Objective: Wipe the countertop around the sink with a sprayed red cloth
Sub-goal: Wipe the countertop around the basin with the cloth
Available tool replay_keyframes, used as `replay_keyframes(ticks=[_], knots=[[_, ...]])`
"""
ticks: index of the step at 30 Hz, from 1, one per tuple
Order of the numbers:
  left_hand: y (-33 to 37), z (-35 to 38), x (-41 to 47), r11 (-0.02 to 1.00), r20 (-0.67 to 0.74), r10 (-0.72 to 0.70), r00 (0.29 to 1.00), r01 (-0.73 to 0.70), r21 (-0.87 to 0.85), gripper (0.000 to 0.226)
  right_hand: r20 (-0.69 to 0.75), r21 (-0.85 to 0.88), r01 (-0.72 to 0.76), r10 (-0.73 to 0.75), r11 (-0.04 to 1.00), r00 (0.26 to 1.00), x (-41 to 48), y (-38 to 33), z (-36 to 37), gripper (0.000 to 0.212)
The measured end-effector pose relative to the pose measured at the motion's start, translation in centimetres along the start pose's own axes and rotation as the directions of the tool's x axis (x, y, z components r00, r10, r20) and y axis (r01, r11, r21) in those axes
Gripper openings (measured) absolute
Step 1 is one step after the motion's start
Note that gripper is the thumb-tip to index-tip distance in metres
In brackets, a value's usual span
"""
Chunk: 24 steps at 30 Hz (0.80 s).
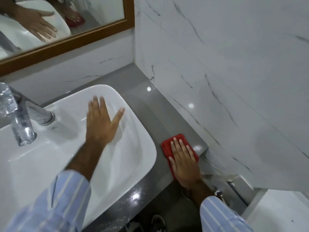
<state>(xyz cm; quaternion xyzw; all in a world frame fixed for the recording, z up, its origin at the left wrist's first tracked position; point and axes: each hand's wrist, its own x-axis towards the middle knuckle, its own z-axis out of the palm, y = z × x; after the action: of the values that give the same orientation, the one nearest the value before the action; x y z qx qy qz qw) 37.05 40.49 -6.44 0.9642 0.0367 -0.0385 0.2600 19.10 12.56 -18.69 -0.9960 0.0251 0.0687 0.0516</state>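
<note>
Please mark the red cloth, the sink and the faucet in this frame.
red cloth [167,145]: head view, on its bare upper left part beside the fingers.
sink [138,163]: head view, on the basin's right inner wall.
faucet [21,121]: head view, on the spout's shiny body.

Glossy grey stone worktop [143,104] carries white rectangular ceramic basin [137,164]; folded red cloth [167,148] flat near its right edge, under my right hand [184,163].

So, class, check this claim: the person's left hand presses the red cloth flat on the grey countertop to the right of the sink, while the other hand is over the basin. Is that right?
Not quite: the head view shows the right hand, not the left, pressing the red cloth flat on the grey countertop to the right of the sink. The left hand is the one over the basin.
</note>
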Motion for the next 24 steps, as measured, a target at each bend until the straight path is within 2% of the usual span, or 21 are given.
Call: replay_keyframes(ticks=[3, 6, 8, 10, 13, 16, 18, 20, 24], knots=[[-3.6, 0.2, -8.9, 0.983, 0.189, -0.073, 0.979, 0.102, -0.15, 0.105, 0.027, 0.013, 0.058, -0.059, 0.998, 0.998, 3.2, -1.2, -0.5, 0.065], [-7.6, 0.5, -16.3, 0.966, 0.324, -0.141, 0.935, 0.202, -0.162, 0.102, 0.013, 0.006, 0.057, -0.057, 0.998, 0.998, 6.6, -3.6, -0.2, 0.067], [-8.9, 0.0, -18.3, 0.951, 0.348, -0.21, 0.914, 0.274, -0.143, 0.102, 0.033, 0.015, 0.022, -0.022, 1.0, 0.999, 7.3, -5.5, -0.1, 0.07], [-9.2, -0.4, -19.0, 0.961, 0.333, -0.206, 0.92, 0.254, -0.108, 0.095, 0.045, 0.009, 0.06, -0.06, 0.998, 0.997, 5.7, -6.3, 0.3, 0.073], [-8.6, -1.4, -20.3, 0.98, 0.345, -0.162, 0.925, 0.192, -0.055, 0.086, 0.06, 0.034, 0.243, -0.245, 0.969, 0.968, 0.4, -5.6, 0.3, 0.067], [-9.4, -2.3, -21.8, 0.992, 0.342, -0.129, 0.931, 0.12, 0.048, 0.081, 0.072, 0.077, 0.294, -0.299, 0.953, 0.952, -1.2, -3.1, 0.1, 0.067], [-10.6, -3.8, -22.5, 0.989, 0.32, -0.147, 0.936, 0.131, 0.069, 0.081, 0.037, 0.045, 0.244, -0.246, 0.969, 0.969, 0.1, -1.4, -0.5, 0.068], [-12.6, -5.5, -23.1, 0.982, 0.29, -0.186, 0.939, 0.168, 0.086, 0.082, 0.007, 0.014, 0.115, -0.115, 0.993, 0.993, 1.6, 0.0, -1.2, 0.069], [-18.7, -9.7, -25.4, 0.941, 0.199, -0.309, 0.93, 0.27, 0.202, 0.077, -0.052, 0.089, -0.112, 0.116, 0.99, 0.992, 1.0, -3.1, -0.1, 0.069]])
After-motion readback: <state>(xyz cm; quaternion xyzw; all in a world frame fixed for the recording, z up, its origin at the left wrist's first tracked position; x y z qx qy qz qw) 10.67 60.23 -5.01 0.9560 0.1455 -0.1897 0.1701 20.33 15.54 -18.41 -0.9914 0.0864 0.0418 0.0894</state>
